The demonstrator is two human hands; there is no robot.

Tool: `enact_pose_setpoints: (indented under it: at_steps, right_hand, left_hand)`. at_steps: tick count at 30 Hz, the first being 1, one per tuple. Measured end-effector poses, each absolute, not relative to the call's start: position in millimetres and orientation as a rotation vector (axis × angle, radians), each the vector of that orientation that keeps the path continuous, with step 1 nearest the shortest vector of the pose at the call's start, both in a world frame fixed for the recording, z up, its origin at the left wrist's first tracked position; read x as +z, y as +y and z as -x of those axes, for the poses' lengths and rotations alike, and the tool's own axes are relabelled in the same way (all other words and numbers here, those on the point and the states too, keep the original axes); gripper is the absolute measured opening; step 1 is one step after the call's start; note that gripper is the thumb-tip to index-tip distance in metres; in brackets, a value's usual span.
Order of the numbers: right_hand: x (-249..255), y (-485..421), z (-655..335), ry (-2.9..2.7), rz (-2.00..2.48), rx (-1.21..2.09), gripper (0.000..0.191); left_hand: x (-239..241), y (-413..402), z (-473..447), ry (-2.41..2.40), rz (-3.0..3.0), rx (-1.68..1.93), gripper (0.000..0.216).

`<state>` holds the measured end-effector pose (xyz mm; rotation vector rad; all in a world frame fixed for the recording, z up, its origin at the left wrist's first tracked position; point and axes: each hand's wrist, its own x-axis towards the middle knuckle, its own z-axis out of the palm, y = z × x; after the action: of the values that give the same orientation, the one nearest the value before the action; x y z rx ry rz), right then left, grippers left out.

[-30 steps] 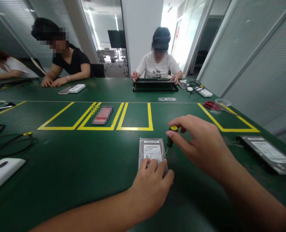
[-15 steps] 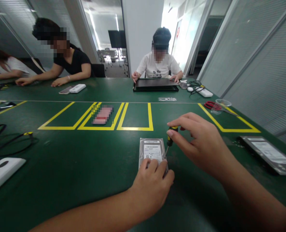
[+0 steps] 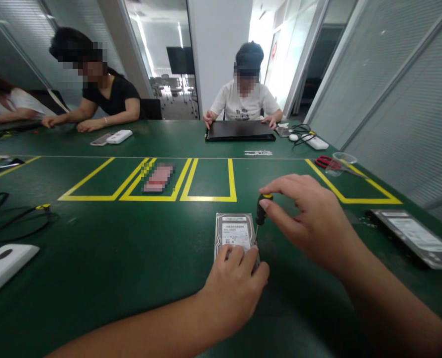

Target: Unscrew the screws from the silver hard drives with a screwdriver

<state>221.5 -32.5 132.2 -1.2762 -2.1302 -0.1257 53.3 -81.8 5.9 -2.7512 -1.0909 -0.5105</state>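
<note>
A: Looking at hard drive [image 3: 234, 229], flat on green worktop [image 3: 131, 258], label up, just this side of yellow tape boxes. Clamped at near end by left hand [image 3: 235, 283]: grip half-curled, fingertips on lid, thumb at rt edge.

B: And rt side?

A: Pinching screwdriver [image 3: 260, 211] w/ right hand [image 3: 310, 219], grip shut round black-and-yellow handle, thumb + fingertips only. Held near upright, tip down at drive's rt edge. Can't tell if seated in a screw, too small.

B: Risks, imo?

A: Prob. camming out of screw head, given any tilt or too little downforce. Would mean chewed head, scratched lid.

B: Also jabbing left thumb on a slip, sitting v. close to tip.

A: Yep. And holding only near end of drive: might pivot or skate on smooth worktop under a sideways push.

B: Loose screw?

A: Easy to lose on dark green, esp. w/ clear cup [image 3: 343, 158] parked well off by red scissors [image 3: 327, 162].

B: Clutter?

A: Little w/in reach. Flat labelled device [image 3: 414, 236] well apart to rt, black cable [image 3: 15, 219] + white box [image 3: 2, 266] far left. Co-worker opposite, hands on closed laptop [image 3: 240, 130], well apart from drive.
</note>
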Motion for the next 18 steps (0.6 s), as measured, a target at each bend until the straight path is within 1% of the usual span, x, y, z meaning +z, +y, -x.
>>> enact_pose_setpoints:
  at_steps: [6, 9, 11, 16, 18]
  right_hand:
    - [130.8, -30.4, -221.9, -2.115, 1.294, -0.172, 0.006]
    - [130.5, -32.1, -223.2, -2.088, 1.276, -0.191, 0.009]
    - [130.9, -33.3, -223.2, -2.079, 1.282, -0.174, 0.012]
    - [132.0, -33.6, -221.2, -2.107, 1.272, -0.086, 0.006]
    - [132.5, -33.1, -221.2, -2.106, 1.289, -0.086, 0.008]
  left_hand:
    - [8.7, -82.5, -53.5, -1.1, 2.765, -0.485, 0.016]
    - [9.5, -82.2, -53.2, -1.099, 2.763, -0.485, 0.016]
    - [9.6, -82.0, -53.1, -1.093, 2.764, -0.487, 0.016]
    - [8.9, -81.9, -53.2, -1.092, 2.756, -0.517, 0.016]
    - [8.7, -82.0, -53.2, -1.095, 2.757, -0.51, 0.016]
